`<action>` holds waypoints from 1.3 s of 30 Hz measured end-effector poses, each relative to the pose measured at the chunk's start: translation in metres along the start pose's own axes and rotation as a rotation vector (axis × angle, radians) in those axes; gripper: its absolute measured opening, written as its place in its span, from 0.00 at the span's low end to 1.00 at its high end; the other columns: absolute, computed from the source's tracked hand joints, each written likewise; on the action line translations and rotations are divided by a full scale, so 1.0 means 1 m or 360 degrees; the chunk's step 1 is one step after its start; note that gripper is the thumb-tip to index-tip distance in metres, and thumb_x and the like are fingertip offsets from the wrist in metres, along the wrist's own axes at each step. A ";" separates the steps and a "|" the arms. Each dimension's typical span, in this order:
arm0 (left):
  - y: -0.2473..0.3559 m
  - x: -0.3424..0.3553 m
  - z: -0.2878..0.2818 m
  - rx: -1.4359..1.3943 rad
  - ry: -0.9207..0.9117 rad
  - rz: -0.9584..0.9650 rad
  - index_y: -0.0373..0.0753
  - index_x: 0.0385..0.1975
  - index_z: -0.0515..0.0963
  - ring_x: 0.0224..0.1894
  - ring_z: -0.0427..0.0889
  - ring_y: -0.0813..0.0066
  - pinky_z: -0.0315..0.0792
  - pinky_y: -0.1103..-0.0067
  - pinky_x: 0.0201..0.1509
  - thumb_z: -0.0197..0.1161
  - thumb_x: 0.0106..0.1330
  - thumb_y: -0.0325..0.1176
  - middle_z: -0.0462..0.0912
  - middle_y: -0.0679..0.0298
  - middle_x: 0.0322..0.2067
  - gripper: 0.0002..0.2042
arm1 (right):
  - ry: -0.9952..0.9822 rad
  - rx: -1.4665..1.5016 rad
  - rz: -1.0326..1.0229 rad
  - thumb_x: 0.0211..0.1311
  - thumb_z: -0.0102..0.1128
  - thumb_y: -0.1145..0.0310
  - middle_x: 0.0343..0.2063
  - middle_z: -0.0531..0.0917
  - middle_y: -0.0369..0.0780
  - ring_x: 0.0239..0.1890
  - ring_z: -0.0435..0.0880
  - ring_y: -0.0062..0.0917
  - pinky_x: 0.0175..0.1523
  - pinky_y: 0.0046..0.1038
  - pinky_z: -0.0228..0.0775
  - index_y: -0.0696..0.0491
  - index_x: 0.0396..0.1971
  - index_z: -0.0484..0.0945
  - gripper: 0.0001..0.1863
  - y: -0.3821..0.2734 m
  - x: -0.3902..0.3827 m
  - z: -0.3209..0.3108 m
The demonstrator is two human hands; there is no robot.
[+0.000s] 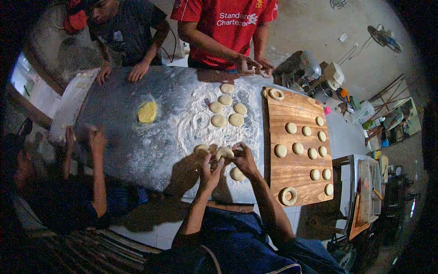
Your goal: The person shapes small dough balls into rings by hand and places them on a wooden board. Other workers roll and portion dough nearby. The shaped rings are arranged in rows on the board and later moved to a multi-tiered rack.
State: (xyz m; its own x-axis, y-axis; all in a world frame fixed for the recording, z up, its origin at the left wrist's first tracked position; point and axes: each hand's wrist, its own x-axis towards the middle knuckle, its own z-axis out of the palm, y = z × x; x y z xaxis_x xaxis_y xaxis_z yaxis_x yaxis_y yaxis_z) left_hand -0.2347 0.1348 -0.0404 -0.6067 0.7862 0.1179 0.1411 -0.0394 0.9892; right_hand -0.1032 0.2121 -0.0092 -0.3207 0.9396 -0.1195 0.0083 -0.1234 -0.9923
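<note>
Above the floured table point(132, 157), both my hands work on a pale piece of dough point(224, 152). My left hand point(211, 172) supports it from below and the left, fingers curled against it. From the right, my right hand point(244, 160) pinches its edge. The dough looks curved; whether a hole goes through it I cannot tell. Just left of it is another dough piece point(201, 149), close to my left fingertips. A round of dough point(237, 174) lies on the table between my forearms. Several flattened dough rounds point(218, 121) rest in the flour farther away.
To the right, a wooden board point(285, 176) carries several dough balls point(291, 128) and two dough rings point(288, 196). A yellow dough lump point(147, 112) lies left of the flour. Co-workers stand across the table, one in a red shirt point(228, 29); another person's hands point(96, 139) are at left.
</note>
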 end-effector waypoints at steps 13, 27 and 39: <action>0.041 -0.002 -0.005 -0.0660 -0.0750 -0.0467 0.36 0.50 0.71 0.44 0.77 0.74 0.71 0.78 0.48 0.62 0.63 0.29 0.79 0.62 0.41 0.16 | -0.0078 0.0228 0.0143 0.49 0.59 0.87 0.40 0.80 0.43 0.44 0.79 0.25 0.43 0.24 0.74 0.52 0.56 0.60 0.33 -0.059 -0.078 0.003; 0.083 -0.023 0.043 -0.0517 -0.0841 -0.0338 0.41 0.38 0.63 0.32 0.75 0.72 0.70 0.73 0.34 0.47 0.67 0.42 0.71 0.60 0.31 0.11 | 0.0303 0.0657 0.0408 0.69 0.36 0.43 0.19 0.80 0.44 0.27 0.80 0.34 0.37 0.34 0.70 0.62 0.30 0.78 0.34 -0.019 -0.082 -0.038; 0.074 -0.058 0.104 -0.0687 -0.0940 -0.0664 0.43 0.24 0.62 0.24 0.62 0.79 0.62 0.77 0.28 0.37 0.73 0.54 0.62 0.72 0.20 0.22 | 0.0617 -0.0326 0.0361 0.68 0.35 0.38 0.15 0.71 0.37 0.19 0.68 0.23 0.26 0.30 0.63 0.58 0.15 0.69 0.37 -0.050 -0.099 -0.072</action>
State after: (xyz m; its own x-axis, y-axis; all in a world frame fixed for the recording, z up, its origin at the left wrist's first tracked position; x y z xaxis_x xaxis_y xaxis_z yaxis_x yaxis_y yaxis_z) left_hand -0.1073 0.1501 0.0171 -0.0168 0.9774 -0.2106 -0.3885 0.1877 0.9021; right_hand -0.0040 0.1486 0.0500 0.0866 0.9507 -0.2978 0.2358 -0.3100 -0.9210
